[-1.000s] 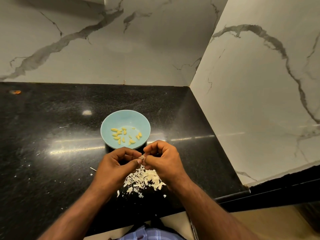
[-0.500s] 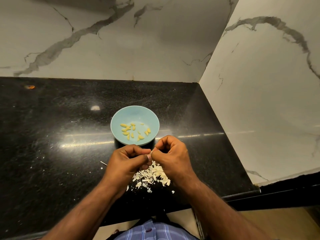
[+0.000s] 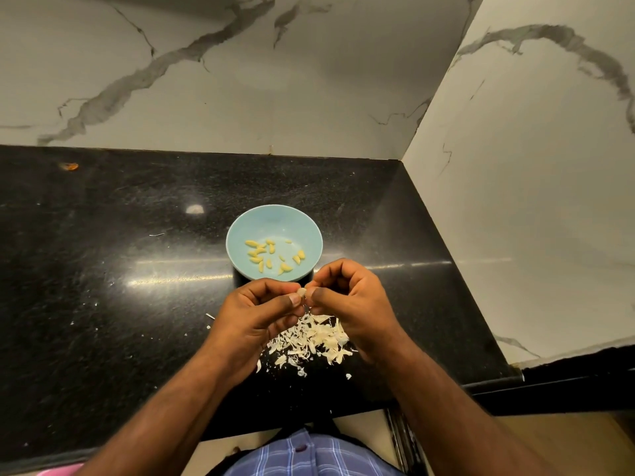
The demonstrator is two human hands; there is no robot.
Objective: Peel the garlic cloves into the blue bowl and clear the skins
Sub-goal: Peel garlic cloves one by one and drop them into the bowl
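Pinching one clove (image 3: pixel 302 292) between left hand (image 3: pixel 256 316) and right hand (image 3: pixel 352 304), fingertips of both closed on it, just above the skins (image 3: pixel 311 340) heaped on the tabletop (image 3: pixel 103 286). Beyond, about a dozen peeled cloves (image 3: pixel 271 255) already in the bowl (image 3: pixel 275 214). Judged well along: this clove unfinished, skins not yet cleared, no other unpeeled garlic visible.

A round pale blue bowl (image 3: pixel 274 242) sits upright at frame centre, holding about a dozen peeled yellow garlic cloves (image 3: pixel 271 256) scattered across its bottom. Just below it, a small whitish garlic clove (image 3: pixel 302 292) is partly visible, pinched between fingertips. Lower still, a loose heap of papery white skins (image 3: pixel 311 340) lies on the desk.
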